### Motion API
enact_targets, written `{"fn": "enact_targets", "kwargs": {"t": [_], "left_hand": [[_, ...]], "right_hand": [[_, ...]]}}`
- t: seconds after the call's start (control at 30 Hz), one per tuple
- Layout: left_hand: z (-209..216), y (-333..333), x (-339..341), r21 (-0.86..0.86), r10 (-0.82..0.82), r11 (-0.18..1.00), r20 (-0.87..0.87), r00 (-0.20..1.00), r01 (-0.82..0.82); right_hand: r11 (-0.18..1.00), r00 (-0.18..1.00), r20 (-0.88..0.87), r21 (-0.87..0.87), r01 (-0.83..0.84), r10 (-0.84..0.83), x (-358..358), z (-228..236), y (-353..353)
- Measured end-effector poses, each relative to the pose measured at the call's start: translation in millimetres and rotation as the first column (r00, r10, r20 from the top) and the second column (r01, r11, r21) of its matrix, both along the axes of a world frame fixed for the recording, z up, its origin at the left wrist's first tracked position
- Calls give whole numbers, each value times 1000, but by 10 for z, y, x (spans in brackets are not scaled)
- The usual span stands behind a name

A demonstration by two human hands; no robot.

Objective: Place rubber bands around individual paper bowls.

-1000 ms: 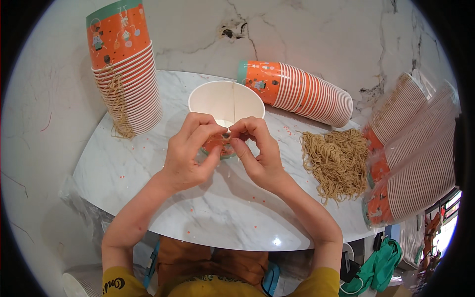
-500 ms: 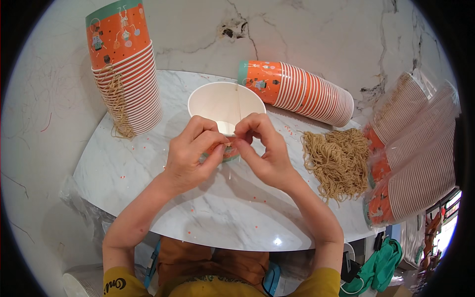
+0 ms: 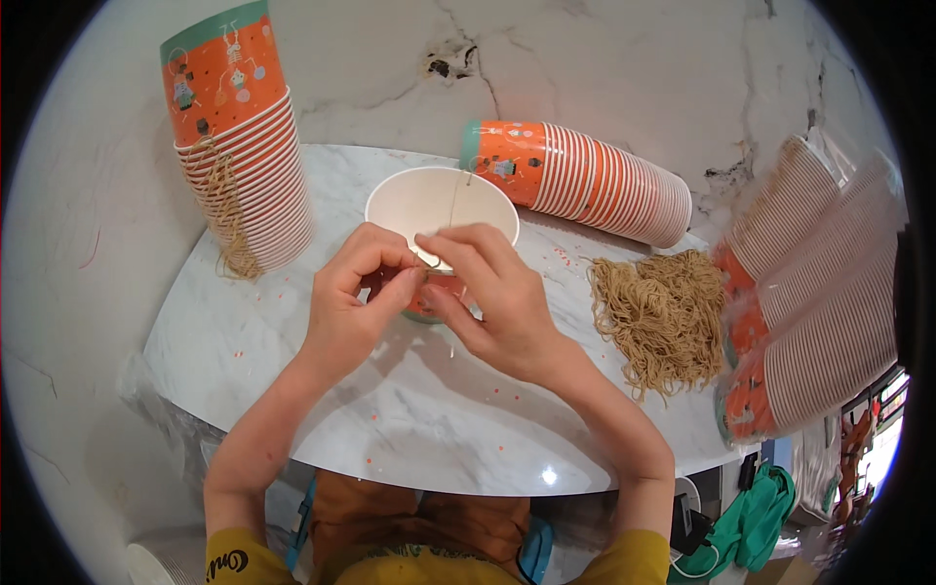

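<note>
A paper bucket (image 3: 390, 200), white inside with an orange and green printed outside, stands in front of me. A thin beige string (image 3: 455, 200) runs from its far rim down across the inside. At the near rim my left hand (image 3: 353, 292) pinches the string end between thumb and forefinger; the fingertips partly hide it. My right hand (image 3: 495, 302) reaches over the same spot, its forefinger beside the left fingertips and its thumb apart below. Between both hands, the bucket's printed front is mostly covered.
A tall stack of printed buckets (image 3: 249, 166) stands at the left with strings draped over it. Another stack (image 3: 595, 180) lies on its side behind. A heap of beige strings (image 3: 658, 322) is on the right, beside plastic-wrapped stacks (image 3: 829, 341). Small orange scraps dot the white marbled table (image 3: 429, 429).
My right hand has shifted left and its pinch has loosened, with the fingers now reaching over the left fingertips. My left hand has moved slightly left and still pinches.
</note>
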State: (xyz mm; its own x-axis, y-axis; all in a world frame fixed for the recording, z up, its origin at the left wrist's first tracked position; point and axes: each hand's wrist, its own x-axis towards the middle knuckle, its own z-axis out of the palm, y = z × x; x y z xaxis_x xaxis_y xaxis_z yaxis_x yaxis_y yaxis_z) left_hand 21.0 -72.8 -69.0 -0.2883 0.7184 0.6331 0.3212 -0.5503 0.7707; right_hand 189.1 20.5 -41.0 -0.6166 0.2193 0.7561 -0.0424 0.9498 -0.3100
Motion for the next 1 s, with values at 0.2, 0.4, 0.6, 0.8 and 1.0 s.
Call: {"fn": "enact_targets", "kwargs": {"t": [0.2,0.4,0.6,0.8,1.0], "left_hand": [[39,-36,13,36,29,999,-182,983,-23],[35,-13,-76,128,142,986,-280,949,-109],[-15,89,-117,259,296,942,-348,890,-212],[-171,192,-329,397,506,855,-501,702,-334],[-130,179,-326,374,569,821,-475,672,-431]], "right_hand": [[1000,1000,-1,-14,-17,17,75,7,81],[974,997,-82,-225,-17,-2,236,264,152],[969,993,-100,-244,40,-66,297,274,275],[1000,998,67,-14,12,-11,280,222,219],[983,970,238,184,14,-58,335,273,51]]}}
